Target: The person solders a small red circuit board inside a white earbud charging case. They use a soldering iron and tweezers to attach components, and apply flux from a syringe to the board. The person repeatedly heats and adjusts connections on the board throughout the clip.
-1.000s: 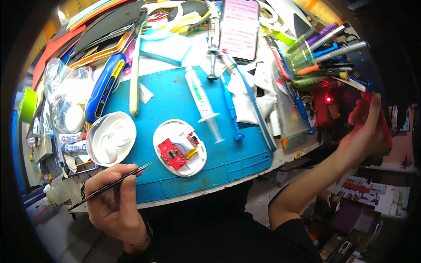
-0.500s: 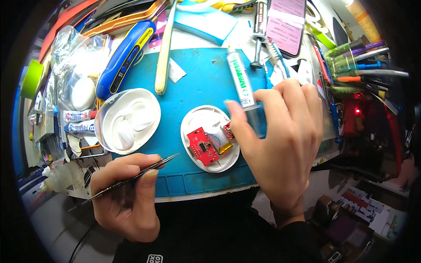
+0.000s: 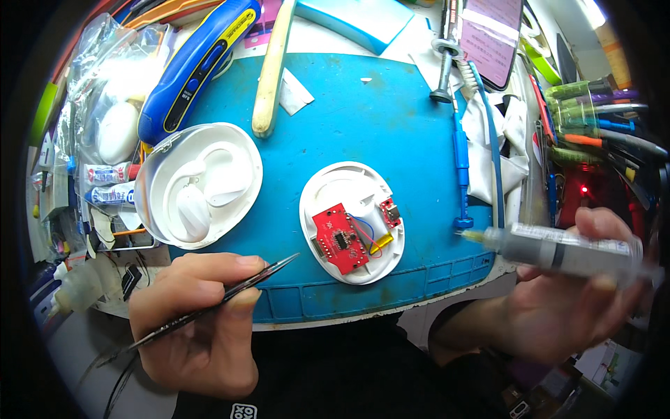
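My left hand (image 3: 202, 318) pinches a pair of dark tweezers (image 3: 230, 293), whose tips point toward an open white case half (image 3: 317, 183). Inside that case half lie a red circuit board (image 3: 340, 239), a smaller red board with a port (image 3: 391, 212), thin wires and a yellow-wrapped part (image 3: 381, 244). The tweezer tips are apart from the case. Off the mat's right side, my right hand (image 3: 558, 307) grips a clear syringe (image 3: 565, 251), blurred by motion, its tip pointing left. Left of the case sits another white oval shell (image 3: 209, 230) with moulded earbud-shaped hollows.
A blue mat (image 3: 314, 133) covers the bench. Behind lie a blue electric screwdriver (image 3: 199, 66), a pale wooden-looking handle (image 3: 273, 77) and a phone (image 3: 492, 42). To the right are a blue precision screwdriver (image 3: 461, 167) and a pen holder (image 3: 583, 105); bagged parts (image 3: 115, 77) fill the left.
My right hand has picked the syringe up off the mat and carried it right and toward me. My left hand still holds the tweezers. The view has shifted slightly.
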### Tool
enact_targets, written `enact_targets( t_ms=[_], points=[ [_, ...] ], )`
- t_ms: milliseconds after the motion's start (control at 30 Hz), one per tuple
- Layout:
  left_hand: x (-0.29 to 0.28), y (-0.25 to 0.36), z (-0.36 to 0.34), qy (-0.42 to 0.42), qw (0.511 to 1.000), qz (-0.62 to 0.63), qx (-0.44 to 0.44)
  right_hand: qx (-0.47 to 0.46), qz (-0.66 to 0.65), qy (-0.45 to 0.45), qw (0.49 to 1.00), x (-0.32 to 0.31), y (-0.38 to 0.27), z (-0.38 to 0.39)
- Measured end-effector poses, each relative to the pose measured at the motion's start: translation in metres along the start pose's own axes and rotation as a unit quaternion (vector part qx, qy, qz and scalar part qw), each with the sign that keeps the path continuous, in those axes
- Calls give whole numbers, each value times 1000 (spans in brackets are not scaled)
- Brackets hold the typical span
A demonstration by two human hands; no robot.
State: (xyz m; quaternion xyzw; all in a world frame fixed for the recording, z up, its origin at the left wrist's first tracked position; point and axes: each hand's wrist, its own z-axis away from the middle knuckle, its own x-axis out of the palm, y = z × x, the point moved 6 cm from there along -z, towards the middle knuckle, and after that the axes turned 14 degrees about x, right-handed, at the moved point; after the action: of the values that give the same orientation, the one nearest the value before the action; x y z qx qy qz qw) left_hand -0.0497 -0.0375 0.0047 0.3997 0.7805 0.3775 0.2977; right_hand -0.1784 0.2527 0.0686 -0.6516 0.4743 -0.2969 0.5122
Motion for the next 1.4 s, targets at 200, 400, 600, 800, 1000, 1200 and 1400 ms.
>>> enact_targets(
  t_ms=[200, 400, 600, 800, 1000, 1200, 1400],
  points=[
    [1, 0, -5, -35, 999, 8, -1, -45, 68, 25, 996, 59, -7, -3],
    [-4, 3, -2, -15, 999, -41, 13, -282, 230, 70, 929, 99, 6, 10],
    [1, 5, -4, -23, 999, -40, 17, -364, 284, 75, 884, 85, 18, 24],
    [3, 5, -6, -28, 999, -28, 23, -850, 443, 49, 282, 114, 4, 48],
    [3, 5, -4, -18, 999, -30, 16, -786, 428, -26, -446, 79, 13, 29],
    [3, 4, -4, -30, 999, -33, 18, -762, 433, -14, -482, 94, 22, 22],
    [3, 4, -4, -31, 999, -29, 15, -735, 492, 32, -466, 86, 22, 31]
  ],
)
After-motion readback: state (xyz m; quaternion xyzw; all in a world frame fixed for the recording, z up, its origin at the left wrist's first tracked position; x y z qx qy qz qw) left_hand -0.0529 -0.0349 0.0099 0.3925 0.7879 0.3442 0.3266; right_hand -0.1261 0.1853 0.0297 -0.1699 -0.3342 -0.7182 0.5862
